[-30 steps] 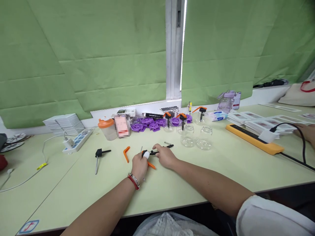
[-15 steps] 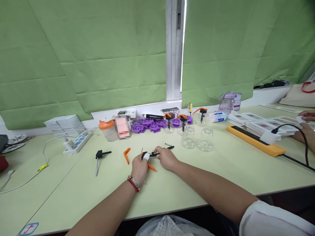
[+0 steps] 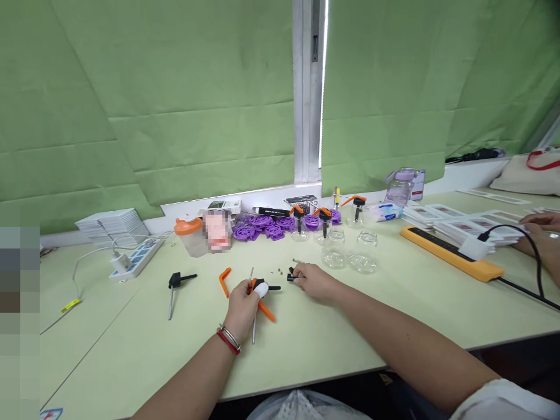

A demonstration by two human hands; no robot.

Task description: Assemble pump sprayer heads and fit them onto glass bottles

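Note:
My left hand (image 3: 241, 304), its thumb wrapped in white, grips a black lid piece (image 3: 273, 287) with an orange lever (image 3: 266, 311) and a thin metal rod (image 3: 254, 331). To its right, my right hand (image 3: 318, 282) pinches a short black tubular part (image 3: 290, 278), apart from the lid piece. Just behind its fingers lies a small coil spring (image 3: 298, 261). Tiny brown bits (image 3: 280, 270) rest between the hands. A loose orange lever (image 3: 224, 282) and another black piece with a metal rod (image 3: 175, 280) lie to the left.
Two clear glass jars (image 3: 363, 261) stand beyond my right hand, with jars with black-and-orange tops (image 3: 324, 217) behind. Purple plastic parts (image 3: 262, 224) are piled at the back. An orange power strip (image 3: 450, 252) lies right, near another person's hand (image 3: 545, 233).
My right hand has drawn back to the right with the black tubular part, away from the piece in my left hand. My left hand has shifted slightly left and down.

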